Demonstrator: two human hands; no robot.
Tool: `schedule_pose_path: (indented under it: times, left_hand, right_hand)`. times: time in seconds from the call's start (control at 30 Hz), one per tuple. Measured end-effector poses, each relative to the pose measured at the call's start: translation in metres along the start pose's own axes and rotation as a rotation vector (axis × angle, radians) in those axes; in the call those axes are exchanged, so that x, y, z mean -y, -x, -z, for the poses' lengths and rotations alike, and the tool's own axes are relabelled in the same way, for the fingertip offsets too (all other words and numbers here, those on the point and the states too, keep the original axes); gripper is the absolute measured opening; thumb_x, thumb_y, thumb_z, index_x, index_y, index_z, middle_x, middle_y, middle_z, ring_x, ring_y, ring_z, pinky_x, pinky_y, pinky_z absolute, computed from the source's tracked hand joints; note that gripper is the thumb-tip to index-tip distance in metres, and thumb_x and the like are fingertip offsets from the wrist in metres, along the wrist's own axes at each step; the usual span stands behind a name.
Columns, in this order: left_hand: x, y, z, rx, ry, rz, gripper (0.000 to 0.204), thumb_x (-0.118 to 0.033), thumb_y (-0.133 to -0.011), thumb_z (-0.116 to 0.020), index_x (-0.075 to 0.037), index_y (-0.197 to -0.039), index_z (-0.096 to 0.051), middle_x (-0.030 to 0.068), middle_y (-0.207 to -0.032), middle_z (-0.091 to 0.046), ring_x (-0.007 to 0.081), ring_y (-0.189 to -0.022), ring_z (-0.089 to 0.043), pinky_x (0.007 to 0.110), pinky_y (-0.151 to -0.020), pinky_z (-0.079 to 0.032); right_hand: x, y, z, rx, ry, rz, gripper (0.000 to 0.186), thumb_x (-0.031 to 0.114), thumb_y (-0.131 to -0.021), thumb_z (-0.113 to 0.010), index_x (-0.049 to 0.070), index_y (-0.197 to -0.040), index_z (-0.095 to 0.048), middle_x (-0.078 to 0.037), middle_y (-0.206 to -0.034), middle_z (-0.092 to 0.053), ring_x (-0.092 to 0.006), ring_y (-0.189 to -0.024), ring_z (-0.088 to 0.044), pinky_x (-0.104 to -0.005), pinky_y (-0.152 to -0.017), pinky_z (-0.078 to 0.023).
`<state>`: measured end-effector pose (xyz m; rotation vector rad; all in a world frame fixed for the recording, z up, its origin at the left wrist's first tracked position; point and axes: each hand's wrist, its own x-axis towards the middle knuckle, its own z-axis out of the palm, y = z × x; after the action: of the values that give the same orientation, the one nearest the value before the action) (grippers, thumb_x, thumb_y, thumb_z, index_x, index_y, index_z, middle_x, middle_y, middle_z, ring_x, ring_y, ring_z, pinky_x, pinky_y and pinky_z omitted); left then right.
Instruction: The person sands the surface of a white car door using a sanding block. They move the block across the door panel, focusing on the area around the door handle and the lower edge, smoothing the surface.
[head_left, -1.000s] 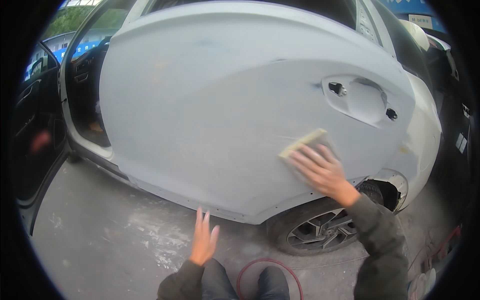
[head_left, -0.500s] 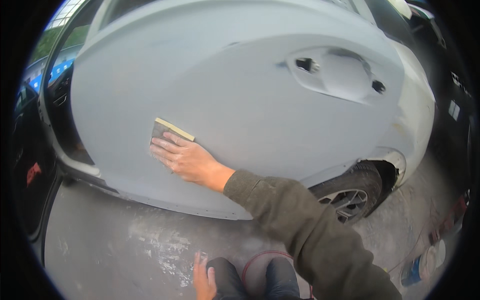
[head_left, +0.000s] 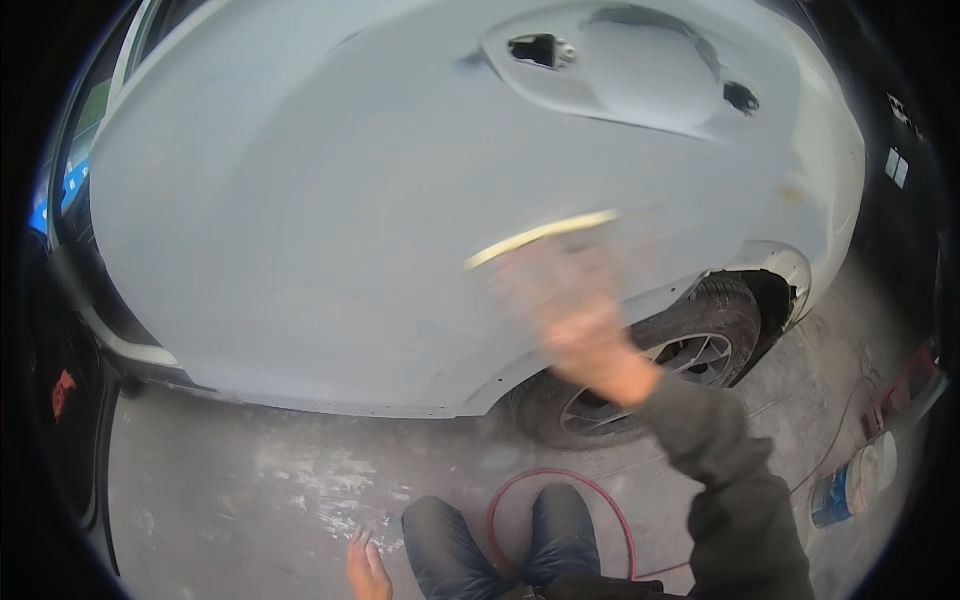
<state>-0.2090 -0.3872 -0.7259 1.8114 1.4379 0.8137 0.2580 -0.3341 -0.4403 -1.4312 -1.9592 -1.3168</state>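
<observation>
Blurred by motion, my right hand [head_left: 585,315] presses a sanding block [head_left: 541,238] to the lower rear part of a grey car door [head_left: 300,230]. A pale yellow edge of the block shows beyond my fingertips; the rest lies under the hand. The door has a matte, primer-like surface and a bare handle recess [head_left: 650,70] with open holes. Down at the lower edge, away from the car, my left hand [head_left: 368,570] is partly in view, its fingers stretched out and holding nothing.
The rear wheel [head_left: 690,345] sits below and right of my right hand, close to my forearm. A red hose [head_left: 625,510] loops over the grey floor [head_left: 260,490] around my knees. A blue and white bucket [head_left: 845,490] lies at the right.
My right hand has swept the sanding block rightward across the door toward the wheel. The view has shifted right and down. My left hand stays low, fingers still stretched out.
</observation>
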Motion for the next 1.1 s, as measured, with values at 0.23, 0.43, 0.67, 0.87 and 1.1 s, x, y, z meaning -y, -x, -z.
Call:
schedule_pose_path:
  times: [0.23,0.43,0.67,0.87,1.1]
  left_hand:
    - [-0.110,-0.054,-0.019,-0.016,0.052,-0.327,0.039,-0.008,-0.108,-0.047,0.005,-0.143,-0.059,0.0278,-0.157,-0.055,0.0428,-0.145,-0.053,0.047,-0.122,-0.038]
    - [-0.080,-0.059,-0.008,-0.051,0.025,-0.319,0.036,-0.008,-0.109,-0.047,0.005,-0.139,-0.062,0.0270,-0.154,-0.058,0.0415,-0.142,-0.056,0.048,-0.121,-0.040]
    - [-0.144,-0.102,-0.003,-0.098,0.017,-0.512,0.037,-0.004,-0.106,-0.049,0.004,-0.141,-0.060,0.0269,-0.156,-0.056,0.0408,-0.146,-0.054,0.048,-0.121,-0.040]
    - [-0.256,-0.141,-0.013,-0.052,-0.171,-0.961,0.050,0.007,-0.094,-0.060,0.003,-0.144,-0.057,0.0298,-0.160,-0.051,0.0473,-0.148,-0.050,0.050,-0.123,-0.039]
    - [-0.372,-0.198,-0.025,-0.182,-0.554,-1.354,0.065,-0.009,-0.093,-0.073,-0.005,-0.154,-0.051,0.0229,-0.169,-0.041,0.0453,-0.157,-0.037,0.057,-0.129,-0.030]
  right_hand:
    - [0.070,0.007,-0.072,0.022,-0.299,0.210,0.063,0.012,-0.099,-0.058,0.012,-0.161,-0.051,-0.003,-0.168,-0.050,-0.0205,-0.155,-0.045,-0.0375,-0.130,-0.038]
    - [-0.127,0.064,0.060,-0.095,0.233,-0.134,0.058,0.012,-0.099,-0.058,0.016,-0.157,-0.058,-0.006,-0.169,-0.049,-0.0307,-0.161,-0.036,-0.0576,-0.134,-0.017]
    - [0.037,0.060,-0.038,-0.020,-0.181,-0.152,0.066,0.010,-0.093,-0.062,0.012,-0.159,-0.055,-0.008,-0.164,-0.054,-0.0276,-0.149,-0.052,-0.0406,-0.123,-0.045]
    - [-0.005,0.051,-0.011,-0.061,-0.194,0.125,0.056,0.015,-0.099,-0.058,0.017,-0.155,-0.058,0.000,-0.167,-0.051,-0.0160,-0.156,-0.044,-0.0405,-0.131,-0.036]
    - [-0.104,0.112,0.072,-0.156,0.151,-0.426,0.062,0.012,-0.095,-0.062,0.014,-0.157,-0.057,-0.004,-0.170,-0.046,-0.0254,-0.158,-0.041,-0.0525,-0.130,-0.030]
